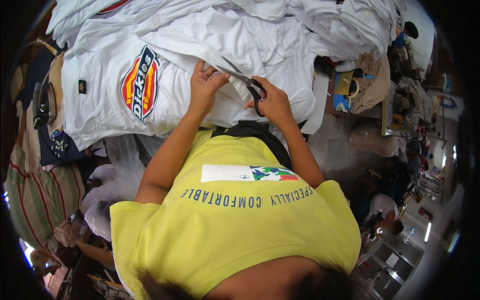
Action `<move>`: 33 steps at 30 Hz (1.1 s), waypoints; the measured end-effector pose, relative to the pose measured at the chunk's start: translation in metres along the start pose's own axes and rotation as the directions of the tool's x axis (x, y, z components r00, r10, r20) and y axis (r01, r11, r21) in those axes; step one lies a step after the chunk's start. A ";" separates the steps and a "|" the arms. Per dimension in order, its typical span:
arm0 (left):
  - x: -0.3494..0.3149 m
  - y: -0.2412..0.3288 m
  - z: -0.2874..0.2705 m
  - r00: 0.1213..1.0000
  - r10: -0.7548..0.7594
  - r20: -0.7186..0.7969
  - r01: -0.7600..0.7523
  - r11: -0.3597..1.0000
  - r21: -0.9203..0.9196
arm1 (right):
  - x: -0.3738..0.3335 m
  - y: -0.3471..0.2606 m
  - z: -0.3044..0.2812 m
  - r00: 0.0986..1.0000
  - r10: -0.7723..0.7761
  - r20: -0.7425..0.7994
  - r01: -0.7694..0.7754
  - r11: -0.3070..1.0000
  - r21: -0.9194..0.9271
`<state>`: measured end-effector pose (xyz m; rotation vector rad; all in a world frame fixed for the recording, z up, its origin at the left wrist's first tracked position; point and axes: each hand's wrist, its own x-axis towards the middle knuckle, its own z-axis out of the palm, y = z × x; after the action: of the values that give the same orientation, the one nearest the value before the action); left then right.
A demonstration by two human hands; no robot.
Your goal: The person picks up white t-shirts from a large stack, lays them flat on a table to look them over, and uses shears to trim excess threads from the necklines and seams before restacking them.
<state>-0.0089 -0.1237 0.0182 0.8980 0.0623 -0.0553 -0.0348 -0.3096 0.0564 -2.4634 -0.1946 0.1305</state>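
White T-shirts lie spread in front of me, and the top T-shirt bears a large red, yellow and dark blue printed emblem. My left hand is at a raised fold of the white cloth, its thumb and fingers closed around the edge; the exact grip is partly hidden. In my right hand is a pair of scissors with black handles, fingers through the loops. The blades stand apart and point up and left, close to the left fingertips. A small dark label shows on the shirt's left part.
More white garments are heaped at the far side. To the right, a table holds a tape roll and brown cloth. A striped cloth hangs at the left. Another person bends over at the lower right.
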 end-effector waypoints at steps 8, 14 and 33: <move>0.006 0.006 -0.001 0.999 0.000 -0.041 -0.001 0.999 -0.043 | -0.007 0.021 0.011 0.999 0.045 -0.011 -0.043 0.992 0.121; 0.010 0.002 -0.010 1.000 0.029 -0.004 -0.029 1.000 -0.009 | 0.007 -0.006 0.005 1.000 0.024 -0.003 -0.024 1.000 0.016; 0.019 0.010 -0.020 0.999 0.041 0.013 -0.041 0.999 -0.034 | 0.020 -0.022 0.011 0.999 0.027 -0.022 -0.028 0.999 -0.043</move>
<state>0.0100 -0.1028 0.0121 0.8649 0.0323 -0.0217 -0.0192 -0.2823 0.0609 -2.5098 -0.1558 0.1134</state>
